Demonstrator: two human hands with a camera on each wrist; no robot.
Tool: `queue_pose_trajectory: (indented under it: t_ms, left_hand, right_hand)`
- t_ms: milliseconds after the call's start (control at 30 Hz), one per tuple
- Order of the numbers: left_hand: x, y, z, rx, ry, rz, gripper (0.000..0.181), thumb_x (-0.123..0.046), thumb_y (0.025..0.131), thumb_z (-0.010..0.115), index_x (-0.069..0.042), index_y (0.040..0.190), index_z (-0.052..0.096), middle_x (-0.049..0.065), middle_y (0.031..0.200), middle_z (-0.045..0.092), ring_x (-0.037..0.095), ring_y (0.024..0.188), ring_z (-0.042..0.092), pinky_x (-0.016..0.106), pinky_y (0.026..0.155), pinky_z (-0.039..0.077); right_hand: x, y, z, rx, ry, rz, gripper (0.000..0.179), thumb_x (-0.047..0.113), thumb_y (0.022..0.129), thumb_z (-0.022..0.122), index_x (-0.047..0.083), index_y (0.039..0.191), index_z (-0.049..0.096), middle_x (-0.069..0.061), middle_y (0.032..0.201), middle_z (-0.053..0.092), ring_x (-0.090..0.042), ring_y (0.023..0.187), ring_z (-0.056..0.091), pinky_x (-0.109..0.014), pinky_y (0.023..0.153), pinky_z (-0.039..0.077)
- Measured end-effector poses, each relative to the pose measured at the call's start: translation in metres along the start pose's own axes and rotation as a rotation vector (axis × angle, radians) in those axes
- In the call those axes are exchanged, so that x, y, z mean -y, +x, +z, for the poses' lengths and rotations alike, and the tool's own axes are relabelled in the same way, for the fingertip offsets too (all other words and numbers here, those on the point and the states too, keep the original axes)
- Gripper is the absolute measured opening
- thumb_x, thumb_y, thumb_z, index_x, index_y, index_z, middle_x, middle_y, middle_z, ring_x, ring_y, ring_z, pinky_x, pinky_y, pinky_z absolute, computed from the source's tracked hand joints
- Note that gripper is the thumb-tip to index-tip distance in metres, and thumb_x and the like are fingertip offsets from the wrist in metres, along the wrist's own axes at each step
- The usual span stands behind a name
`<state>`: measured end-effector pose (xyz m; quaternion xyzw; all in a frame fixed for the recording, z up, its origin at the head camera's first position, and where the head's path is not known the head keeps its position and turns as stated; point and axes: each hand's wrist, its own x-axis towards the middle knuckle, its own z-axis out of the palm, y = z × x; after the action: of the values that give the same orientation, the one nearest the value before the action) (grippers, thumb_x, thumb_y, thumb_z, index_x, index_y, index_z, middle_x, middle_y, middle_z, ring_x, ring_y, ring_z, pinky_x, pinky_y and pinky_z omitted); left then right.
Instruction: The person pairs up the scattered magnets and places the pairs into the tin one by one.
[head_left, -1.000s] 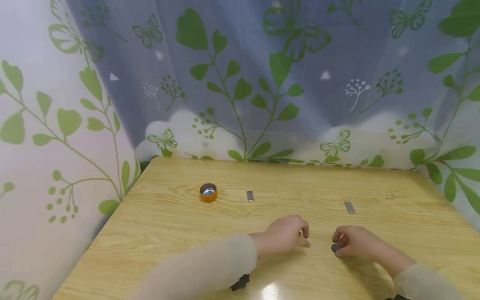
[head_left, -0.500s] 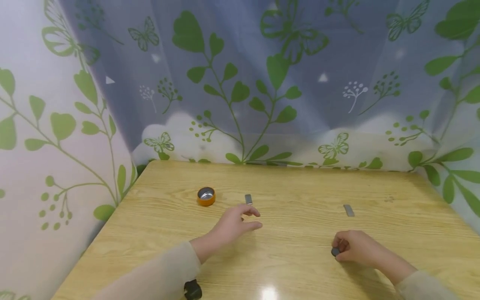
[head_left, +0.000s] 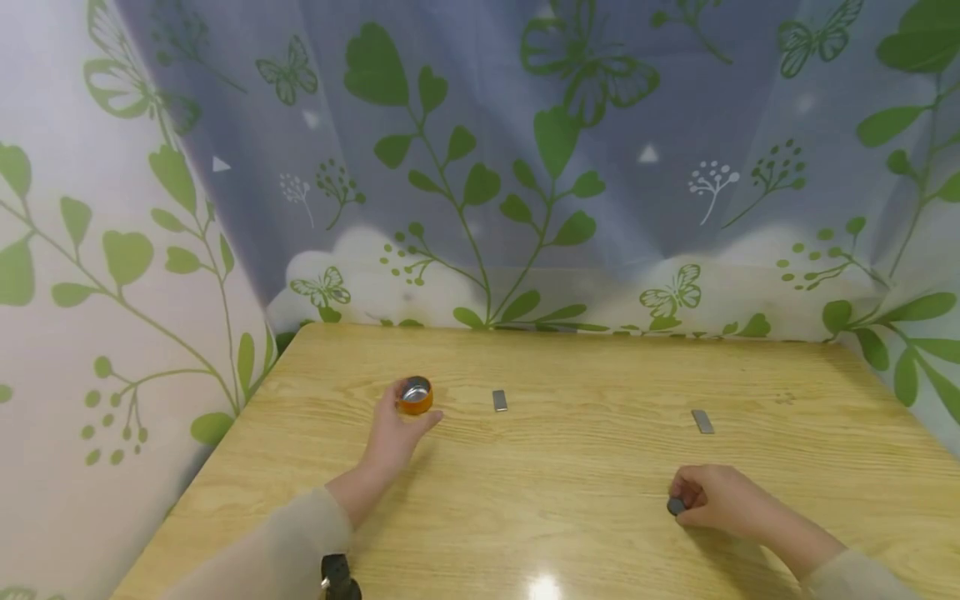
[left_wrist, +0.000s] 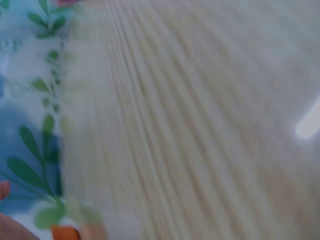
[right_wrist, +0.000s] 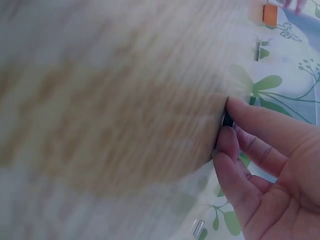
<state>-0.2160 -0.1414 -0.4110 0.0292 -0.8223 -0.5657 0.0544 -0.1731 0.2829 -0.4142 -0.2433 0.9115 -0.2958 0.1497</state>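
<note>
A small orange bowl (head_left: 417, 397) with a shiny metal inside stands at the left of the wooden table. My left hand (head_left: 392, 437) reaches round its near left side, fingers along the left and thumb spread off to the right, apart from the bowl. In the left wrist view only a bit of that hand and an orange patch (left_wrist: 65, 233) show at the lower left. At the right, my right hand (head_left: 720, 500) pinches a small dark round disc (head_left: 676, 506) between thumb and fingertips. The right wrist view shows the disc (right_wrist: 228, 120) nearly edge-on.
A small grey rectangular plate (head_left: 500, 401) lies right of the bowl. Another grey plate (head_left: 702, 422) lies beyond my right hand. The wooden table (head_left: 570, 375) ends at a patterned curtain (head_left: 480, 167) behind, and more patterned cloth hangs at the left.
My left hand has moved from the middle, close to the right hand, leftward and away to the orange bowl, its fingers spreading. The right hand stays put, still pinching the disc.
</note>
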Motion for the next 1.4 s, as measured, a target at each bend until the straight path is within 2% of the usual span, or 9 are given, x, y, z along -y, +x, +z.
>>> queue_pose_trajectory:
  t_ms: [100,200,333,500,600,733,967,1200,1400]
  left_hand:
    - [0.013,0.015,-0.001,-0.042,0.067,-0.027,0.086,-0.014,0.082,0.072,0.008,0.144,0.015,0.034,0.143,0.019,0.048,0.132,0.019,0.055,0.105,0.021]
    - [0.024,0.031,-0.004,-0.032,0.106,-0.058,0.091,-0.013,0.081,0.073,0.009,0.144,0.010,0.035,0.143,0.019,0.048,0.131,0.021,0.053,0.105,0.024]
    - [0.033,0.048,-0.012,0.047,0.113,-0.092,0.088,-0.013,0.083,0.071,0.005,0.145,0.012,0.034,0.142,0.024,0.045,0.130,0.028,0.050,0.103,0.029]
    - [0.035,0.060,-0.022,0.130,0.160,-0.095,0.074,-0.017,0.084,0.071,0.005,0.141,0.030,0.031,0.137,0.036,0.042,0.125,0.037,0.048,0.101,0.034]
    - [0.037,0.064,-0.027,0.173,0.161,-0.098,0.068,-0.018,0.085,0.069,0.005,0.139,0.035,0.030,0.137,0.037,0.041,0.126,0.037,0.048,0.101,0.034]
    - [0.040,0.064,-0.033,0.200,0.168,-0.091,0.066,-0.017,0.085,0.069,0.006,0.138,0.036,0.029,0.135,0.041,0.041,0.123,0.041,0.048,0.099,0.036]
    - [0.039,0.062,-0.040,0.223,0.164,-0.088,0.069,-0.015,0.084,0.070,0.009,0.138,0.034,0.029,0.133,0.043,0.039,0.119,0.045,0.041,0.092,0.044]
    - [0.036,0.063,-0.043,0.225,0.130,-0.096,0.069,-0.014,0.084,0.070,0.009,0.138,0.034,0.028,0.134,0.042,0.038,0.120,0.044,0.041,0.094,0.042]
    - [0.041,0.064,-0.045,0.223,0.155,-0.096,0.070,-0.015,0.084,0.070,0.009,0.139,0.033,0.028,0.134,0.042,0.038,0.120,0.043,0.042,0.097,0.039]
  right_hand:
    - [0.000,-0.002,0.000,-0.008,0.003,-0.005,0.020,0.009,0.077,0.074,0.004,0.091,0.060,0.002,0.081,0.059,-0.008,0.070,0.059,-0.025,0.063,0.051]
    - [0.000,-0.004,0.001,-0.017,-0.003,-0.011,0.020,0.009,0.078,0.074,0.004,0.091,0.060,0.002,0.082,0.059,-0.008,0.071,0.058,-0.025,0.063,0.051]
    - [0.000,-0.004,0.001,-0.016,-0.009,-0.023,0.019,0.010,0.078,0.073,0.005,0.091,0.061,0.003,0.083,0.060,-0.006,0.072,0.058,-0.024,0.064,0.050]
    - [0.000,-0.005,-0.001,-0.012,0.003,-0.018,0.019,0.011,0.079,0.073,0.004,0.091,0.061,0.001,0.084,0.061,-0.008,0.072,0.059,-0.024,0.064,0.051]
    - [0.001,-0.005,-0.002,-0.010,0.015,-0.003,0.019,0.012,0.079,0.074,0.003,0.091,0.062,0.001,0.084,0.061,-0.009,0.073,0.060,-0.024,0.065,0.051]
    - [0.001,-0.004,-0.002,-0.018,0.004,0.018,0.020,0.014,0.079,0.073,0.004,0.091,0.062,0.002,0.084,0.062,-0.008,0.073,0.059,-0.024,0.064,0.050]
    - [0.004,-0.006,-0.004,-0.041,0.001,0.033,0.019,0.012,0.081,0.072,0.002,0.094,0.062,0.002,0.085,0.063,-0.008,0.074,0.060,-0.024,0.064,0.050]
    - [0.009,0.000,-0.003,-0.069,-0.013,0.008,0.021,0.015,0.082,0.071,0.002,0.097,0.064,0.001,0.089,0.064,-0.006,0.075,0.059,-0.023,0.064,0.050]
    - [0.017,0.007,-0.005,-0.132,-0.010,-0.006,0.022,0.014,0.083,0.070,0.001,0.100,0.065,0.001,0.090,0.065,-0.010,0.077,0.061,-0.027,0.067,0.052]
